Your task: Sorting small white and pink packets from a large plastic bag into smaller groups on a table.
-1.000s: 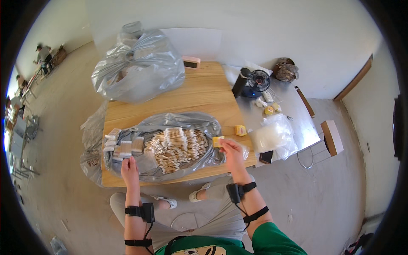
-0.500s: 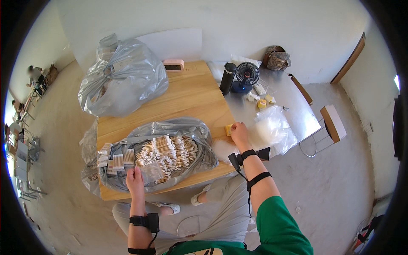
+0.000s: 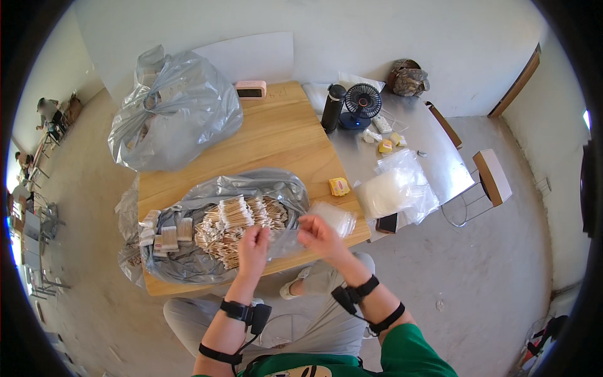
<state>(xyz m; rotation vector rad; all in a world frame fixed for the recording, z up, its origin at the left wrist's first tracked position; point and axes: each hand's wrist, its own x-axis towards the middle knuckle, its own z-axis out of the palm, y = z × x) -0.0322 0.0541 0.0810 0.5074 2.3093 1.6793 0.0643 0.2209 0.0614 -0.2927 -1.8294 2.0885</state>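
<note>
An open grey plastic bag (image 3: 188, 264) lies on the wooden table (image 3: 276, 138), filled with bundles of small tan sticks (image 3: 235, 223) and several flat packets at its left. My left hand (image 3: 254, 248) and my right hand (image 3: 317, 235) meet over the table's front edge. Together they pinch a small clear plastic bag (image 3: 284, 244) stretched between them. A thin stack of clear bags (image 3: 338, 217) lies just right of my right hand. A small yellow box (image 3: 339, 186) sits a little beyond it.
A big tied grey bag (image 3: 176, 113) fills the table's far left, with a pink box (image 3: 251, 90) behind. On the adjoining metal table (image 3: 433, 157) stand a black bottle (image 3: 333, 107), a small fan (image 3: 363, 103) and a pile of clear bags (image 3: 392, 188). A stool (image 3: 493, 176) stands at the right.
My left hand left the packets at the bag's left and came to the middle. My right hand drew back from the yellow box area, and both now hold a clear bag.
</note>
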